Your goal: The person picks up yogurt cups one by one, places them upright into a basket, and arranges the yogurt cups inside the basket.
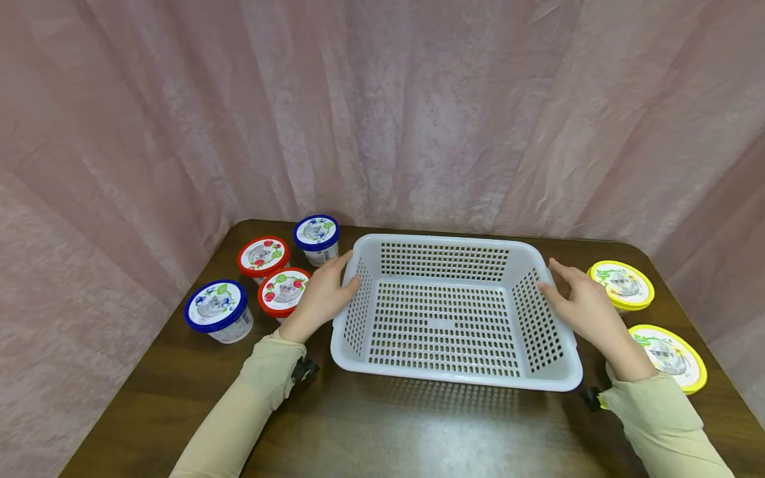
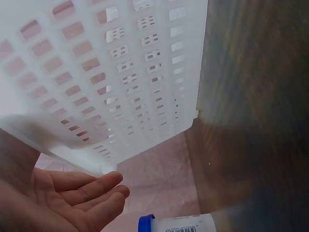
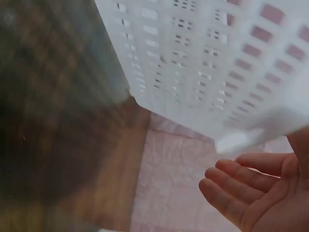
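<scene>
A white plastic basket (image 1: 442, 377) with perforated walls and floor stands in front of me with nothing in it. My left hand (image 1: 323, 292) holds its left rim, thumb over the edge on the inside and fingers outside. At the opposite end my right hand (image 1: 588, 309) holds the right rim the same way. In the left wrist view, the left fingers (image 2: 91, 193) extend along the outer side below the rim, and the thumb shows faintly through the wall. The right wrist view has the right fingers (image 3: 241, 186) gently bent outside the basket.
Left of the basket stand two blue-lidded tubs (image 1: 216, 305) and two red-lidded tubs (image 1: 263, 257), close to my left hand. Two yellow-lidded tubs (image 1: 621, 285) are at the right, one partly behind my right forearm. A pink curtain (image 1: 418, 119) hangs behind the brown wooden table (image 1: 370, 438).
</scene>
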`<state>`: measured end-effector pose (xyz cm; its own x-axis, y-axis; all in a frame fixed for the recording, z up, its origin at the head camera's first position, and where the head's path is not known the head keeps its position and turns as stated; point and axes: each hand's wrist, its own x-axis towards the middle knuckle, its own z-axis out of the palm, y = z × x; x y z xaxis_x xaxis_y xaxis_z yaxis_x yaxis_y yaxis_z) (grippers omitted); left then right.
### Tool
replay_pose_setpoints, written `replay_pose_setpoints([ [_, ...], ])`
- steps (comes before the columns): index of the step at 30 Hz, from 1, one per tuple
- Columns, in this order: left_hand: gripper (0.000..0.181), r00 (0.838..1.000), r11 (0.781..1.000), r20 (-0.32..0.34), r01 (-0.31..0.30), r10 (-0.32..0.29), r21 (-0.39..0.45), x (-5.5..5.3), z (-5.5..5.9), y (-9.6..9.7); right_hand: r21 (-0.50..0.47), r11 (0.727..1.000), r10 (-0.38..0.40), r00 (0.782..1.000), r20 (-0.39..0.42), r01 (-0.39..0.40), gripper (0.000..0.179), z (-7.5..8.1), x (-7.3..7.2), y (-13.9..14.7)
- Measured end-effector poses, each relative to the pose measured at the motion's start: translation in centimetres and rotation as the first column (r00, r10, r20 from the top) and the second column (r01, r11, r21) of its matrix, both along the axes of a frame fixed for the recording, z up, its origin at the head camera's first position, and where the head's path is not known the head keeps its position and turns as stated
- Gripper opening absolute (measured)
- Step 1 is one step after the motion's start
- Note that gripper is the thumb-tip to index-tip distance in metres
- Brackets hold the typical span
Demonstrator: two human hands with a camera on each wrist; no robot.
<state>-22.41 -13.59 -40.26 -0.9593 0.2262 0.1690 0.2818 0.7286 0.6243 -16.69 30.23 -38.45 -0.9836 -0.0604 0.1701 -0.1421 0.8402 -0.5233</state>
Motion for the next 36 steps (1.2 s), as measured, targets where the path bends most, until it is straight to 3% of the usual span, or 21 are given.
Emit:
replay_pose_setpoints([
  [9, 0.062, 1.0, 1.0, -0.001, -0.009, 0.009, 0.007, 0.0, -0.1, 0.0, -0.001, 0.999, -0.053, 0.995, -0.079, 0.053, 0.063, 1.6, 1.2, 2.7],
  [20, 0.062, 1.0, 1.0, 0.011, -0.008, 0.008, 0.012, 0.0, -0.2, 0.1, 0.021, 0.981, -0.192, 0.978, -0.081, 0.194, 0.069, 2.9, 4.4, 7.2],
  [27, 0.061, 1.0, 1.0, 0.015, -0.003, 0.002, 0.014, 0.2, -0.1, 0.2, 0.027, 0.968, -0.245, 0.967, -0.069, 0.248, 0.075, 1.8, 6.3, 9.1],
  [36, 0.061, 1.0, 1.0, 0.014, 0.006, -0.007, 0.031, 0.2, 0.0, 0.2, -0.007, 0.958, -0.288, 0.958, 0.005, 0.288, 0.089, -0.6, 8.0, 10.7],
])
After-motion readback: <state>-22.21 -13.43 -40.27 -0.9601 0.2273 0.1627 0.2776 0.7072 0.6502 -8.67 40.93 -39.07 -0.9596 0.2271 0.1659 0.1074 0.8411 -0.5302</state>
